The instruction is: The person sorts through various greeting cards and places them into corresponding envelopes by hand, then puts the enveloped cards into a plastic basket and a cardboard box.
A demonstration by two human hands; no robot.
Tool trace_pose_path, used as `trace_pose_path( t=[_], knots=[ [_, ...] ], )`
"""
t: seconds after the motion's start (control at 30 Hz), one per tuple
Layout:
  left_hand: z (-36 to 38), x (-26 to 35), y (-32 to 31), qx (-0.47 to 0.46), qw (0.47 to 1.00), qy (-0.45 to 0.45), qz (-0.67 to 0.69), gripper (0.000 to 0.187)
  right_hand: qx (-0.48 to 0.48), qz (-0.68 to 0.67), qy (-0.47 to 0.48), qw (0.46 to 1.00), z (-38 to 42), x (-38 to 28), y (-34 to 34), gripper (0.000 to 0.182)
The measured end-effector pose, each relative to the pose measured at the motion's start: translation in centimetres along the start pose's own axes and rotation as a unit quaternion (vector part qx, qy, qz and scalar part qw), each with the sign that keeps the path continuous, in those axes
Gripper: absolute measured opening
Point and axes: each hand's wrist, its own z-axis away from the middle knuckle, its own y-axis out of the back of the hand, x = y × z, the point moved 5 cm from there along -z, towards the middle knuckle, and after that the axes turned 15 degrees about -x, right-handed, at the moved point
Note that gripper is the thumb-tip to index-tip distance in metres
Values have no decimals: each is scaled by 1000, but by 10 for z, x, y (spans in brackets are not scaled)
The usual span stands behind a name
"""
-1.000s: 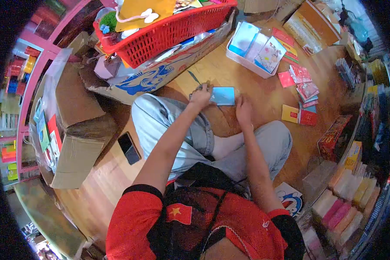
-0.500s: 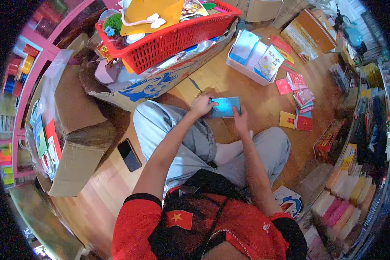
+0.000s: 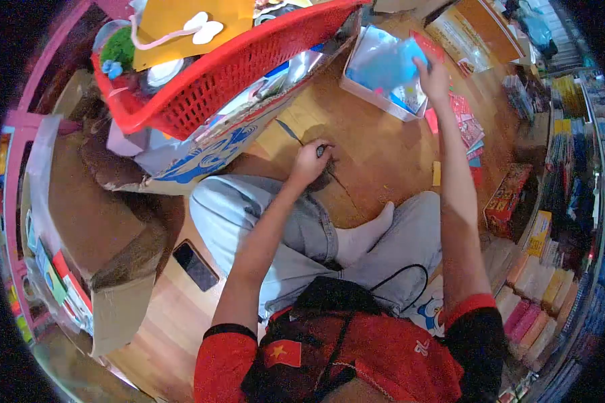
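Note:
I sit cross-legged on a wooden floor (image 3: 376, 154). My right hand (image 3: 433, 75) reaches far forward and grips a light blue flat packet (image 3: 388, 64), held over a white tray (image 3: 373, 97) that holds more flat packets. My left hand (image 3: 312, 161) rests on the floor by my left knee, its fingers closed around a small dark object (image 3: 323, 151) whose kind I cannot make out.
A red basket (image 3: 228, 77) full of craft items sits on a blue-printed cardboard box (image 3: 208, 158) at front left. A phone (image 3: 195, 265) lies on the floor beside a brown carton (image 3: 94, 221). Red cards (image 3: 467, 124) lie right of the tray. Stocked shelves (image 3: 551, 269) line the right.
My right hand lifted the blue packet off the floor and carried it forward over the white tray. My left hand let go of the packet and stayed by my knee. The camera tilted forward.

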Motion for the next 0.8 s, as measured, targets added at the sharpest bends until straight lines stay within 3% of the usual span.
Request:
trace_pose_path(
  t=[0.07, 0.13, 0.3, 0.37, 0.43, 0.5, 0.57, 0.63, 0.7, 0.8],
  knots=[
    [-2, 5, -3, -1, 999, -39, -29, 20, 11, 50, 8, 999, -40, 9, 0, 42],
    [-5, -2, -8, -1, 1000, -15, -20, 18, -4, 87, -6, 996, -72, 21, -16, 43],
    [-6, 10, -3, 31, 999, -19, -26, 16, -150, 181, 26, 972, -106, 29, -81, 45],
    [-3, 17, -1, 3, 999, 27, -35, 16, -148, 164, 31, 975, -113, 28, -91, 44],
    [-3, 19, -2, 12, 1000, 12, -20, 17, -146, 149, 35, 977, -115, 28, -99, 43],
    [-3, 21, -2, 23, 1000, -6, -6, 18, -86, 221, 2, 971, -114, 29, -98, 41],
    [-3, 19, -3, 13, 995, 35, -90, 19, -66, 221, 22, 973, -112, 22, -96, 40],
    [-5, 17, -5, 16, 998, 25, -63, 19, -48, 218, 41, 974, -108, 15, -94, 39],
    [-4, 14, -7, 16, 999, 17, -35, 19, 18, 327, 63, 943, -100, 7, -90, 40],
    [-3, 16, -9, -2, 996, 36, -77, 19, -49, 297, 31, 953, -90, -9, -73, 50]
  ],
)
